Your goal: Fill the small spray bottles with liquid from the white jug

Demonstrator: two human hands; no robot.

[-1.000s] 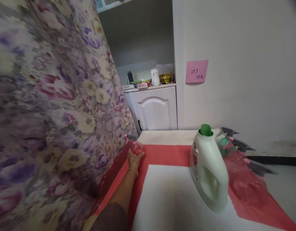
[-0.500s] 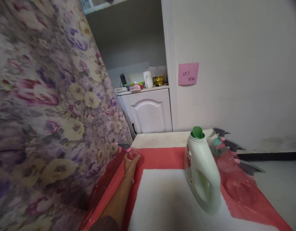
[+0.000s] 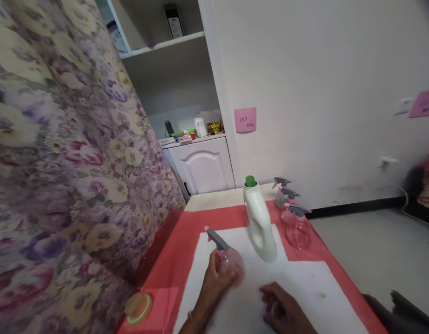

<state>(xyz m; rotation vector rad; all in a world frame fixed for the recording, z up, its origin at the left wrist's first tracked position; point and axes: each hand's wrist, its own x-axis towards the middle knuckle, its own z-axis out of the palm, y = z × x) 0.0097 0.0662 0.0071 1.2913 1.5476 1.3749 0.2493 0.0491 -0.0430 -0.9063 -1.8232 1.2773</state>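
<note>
My left hand [image 3: 211, 278] is wrapped round a clear pink spray bottle [image 3: 228, 260] with a grey trigger head, held upright over the white sheet [image 3: 305, 283] on the table. My right hand [image 3: 282, 308] rests low on that sheet just to the right, fingers curled; whether it holds anything is unclear. A white detergent jug [image 3: 259, 222] with a green cap stands just beyond the bottle.
The table wears a red cloth [image 3: 179, 246]. More spray bottles [image 3: 294, 222] stand at its back right. A floral curtain [image 3: 61, 162] hangs close on the left. A small round yellowish thing [image 3: 138, 307] sits at the near left corner. White cabinet [image 3: 204, 162] behind.
My left hand brought the pink spray bottle from the table's far left edge onto the white sheet near me. My right hand has come into view. The view pulled back and right.
</note>
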